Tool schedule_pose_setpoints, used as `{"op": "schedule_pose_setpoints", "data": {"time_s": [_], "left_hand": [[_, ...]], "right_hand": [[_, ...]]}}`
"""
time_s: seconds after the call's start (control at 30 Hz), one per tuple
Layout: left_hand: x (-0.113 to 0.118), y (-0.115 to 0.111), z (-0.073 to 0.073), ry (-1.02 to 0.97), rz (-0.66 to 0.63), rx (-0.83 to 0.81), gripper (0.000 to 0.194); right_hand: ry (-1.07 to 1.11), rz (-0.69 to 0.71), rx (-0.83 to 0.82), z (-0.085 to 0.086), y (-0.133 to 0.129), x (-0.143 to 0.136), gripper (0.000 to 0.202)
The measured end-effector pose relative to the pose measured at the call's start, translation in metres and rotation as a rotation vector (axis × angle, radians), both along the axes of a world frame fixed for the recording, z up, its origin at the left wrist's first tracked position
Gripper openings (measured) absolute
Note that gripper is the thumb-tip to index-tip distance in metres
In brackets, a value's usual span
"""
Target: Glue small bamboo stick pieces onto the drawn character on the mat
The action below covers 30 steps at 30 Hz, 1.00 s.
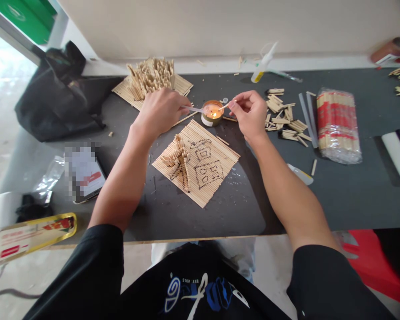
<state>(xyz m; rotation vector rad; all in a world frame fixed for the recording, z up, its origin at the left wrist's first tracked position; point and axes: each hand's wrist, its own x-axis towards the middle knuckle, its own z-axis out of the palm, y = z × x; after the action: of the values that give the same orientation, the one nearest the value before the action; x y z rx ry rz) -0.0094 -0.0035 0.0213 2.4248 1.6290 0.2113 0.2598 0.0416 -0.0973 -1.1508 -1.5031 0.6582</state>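
Grey tabletop [233, 218]: two hands [252, 111], one candle [212, 116].

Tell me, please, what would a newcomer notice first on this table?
The eye would probably fall first on the lit candle tin, between the left fingers, which hold a translucent stick, and the right fingers, which hold a small wooden stick. Next comes the wooden mat nearer the camera, marked with dark characters, with small sticks standing on its left part.

Candle [214, 110]: lit, upright, in tin [209, 121].
Rod [193, 108]: pale, tip at candle's left rim.
Stick [224, 107]: short, wooden, tilted, end over candle.
Mat [200, 192]: flat, slatted, black-outlined characters [209, 174], upright sticks [179, 153] at left.
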Motion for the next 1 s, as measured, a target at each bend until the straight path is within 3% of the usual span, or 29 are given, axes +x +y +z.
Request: {"op": "schedule_pose_setpoints", "data": {"time_s": [0.37, 1.0], "left_hand": [[-0.007, 0.0, 0.007, -0.013, -0.036, -0.038, 0.042], [-0.004, -0.001, 0.014, 0.02, -0.069, 0.004, 0.045]], "right_hand": [[-0.101, -0.017, -0.034, -0.007, 0.004, 0.0, 0.079], [0.025, 0.02, -0.042, -0.002, 0.001, -0.005, 0.07]]}}
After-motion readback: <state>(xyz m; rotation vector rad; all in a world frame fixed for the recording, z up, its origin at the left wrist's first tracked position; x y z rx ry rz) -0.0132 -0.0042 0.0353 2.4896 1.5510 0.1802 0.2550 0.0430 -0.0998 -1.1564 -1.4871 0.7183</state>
